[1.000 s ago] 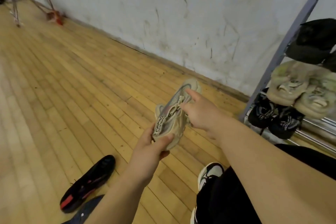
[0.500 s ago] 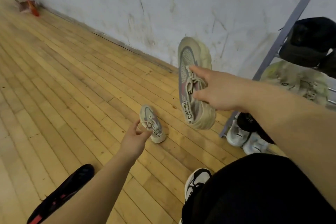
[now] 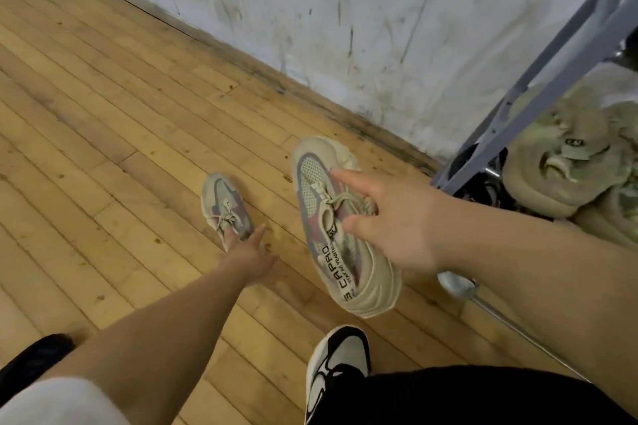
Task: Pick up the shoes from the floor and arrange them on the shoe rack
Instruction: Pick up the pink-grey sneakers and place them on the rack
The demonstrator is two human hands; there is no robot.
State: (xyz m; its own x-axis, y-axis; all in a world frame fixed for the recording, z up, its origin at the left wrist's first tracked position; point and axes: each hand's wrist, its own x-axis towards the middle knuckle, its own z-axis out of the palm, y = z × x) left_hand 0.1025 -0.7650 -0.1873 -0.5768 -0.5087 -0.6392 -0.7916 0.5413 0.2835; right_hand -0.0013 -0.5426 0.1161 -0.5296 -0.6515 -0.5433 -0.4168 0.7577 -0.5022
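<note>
So the right hand [image 3: 400,221] has one beige sneaker [image 3: 371,286] up in the air, fingers hooked in around the laces and tongue with the index finger sticking out straight, toe pointing away toward the wall [image 3: 379,10]. The left hand [image 3: 247,257] is down low on the matching sneaker [image 3: 221,195], which sits on the wooden floor [image 3: 103,148]. Fingertips are right at its heel opening, but honestly can't tell if it's got a grip. The shoe rack [image 3: 538,69] is just off to the right with a pair of olive shoes [image 3: 552,162] on it. A black-and-white shoe [image 3: 336,359] shows at the bottom, and a black shoe [image 3: 31,359] lies bottom left.
</note>
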